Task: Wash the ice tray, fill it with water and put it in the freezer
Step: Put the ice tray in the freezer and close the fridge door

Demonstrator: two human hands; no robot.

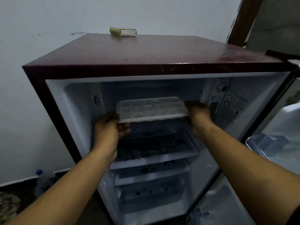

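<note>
A white ice tray [151, 109] with several round cells is held level inside the upper part of an open maroon fridge [146, 52]. My left hand [108, 127] grips the tray's left end, fingers curled under its edge. At the tray's right end my right hand [197, 114] holds on, thumb on top. The tray hangs in the air above the shelves, in front of the dark upper compartment. Whether the cells hold water I cannot tell.
Below the tray sit glass shelves [155, 153] with a black floral print. The fridge door [276, 143] stands open at the right, with door racks. A small yellow-and-white box [123, 32] lies on the fridge top. A blue-capped bottle [39, 172] stands on the floor at the left.
</note>
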